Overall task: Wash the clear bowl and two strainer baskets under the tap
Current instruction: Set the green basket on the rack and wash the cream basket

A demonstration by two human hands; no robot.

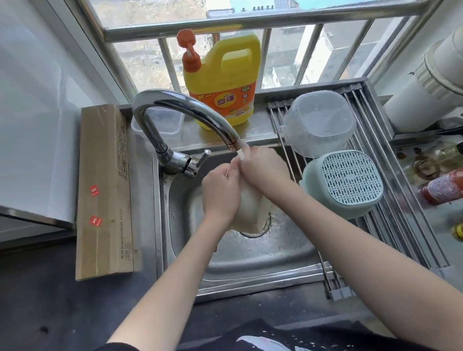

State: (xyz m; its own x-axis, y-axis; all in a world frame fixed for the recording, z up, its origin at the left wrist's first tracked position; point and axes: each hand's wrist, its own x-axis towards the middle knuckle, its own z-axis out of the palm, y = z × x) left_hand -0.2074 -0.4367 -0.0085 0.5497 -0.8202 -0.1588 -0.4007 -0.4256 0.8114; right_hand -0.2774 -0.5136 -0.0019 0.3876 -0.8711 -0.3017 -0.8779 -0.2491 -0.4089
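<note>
White basket (pixel 248 206) held tilted under tap (pixel 185 113), left hand (pixel 219 195) and right hand (pixel 262 169) each closed on rim. Rotate slowly so stream reaches all slots; keep over sink (pixel 266 254).

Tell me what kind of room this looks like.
Most likely a small home kitchen, high up in a building. A steel sink with a curved tap, a yellow dish soap jug on the ledge, and sauce bottles beside the drying rack point to that.
</note>
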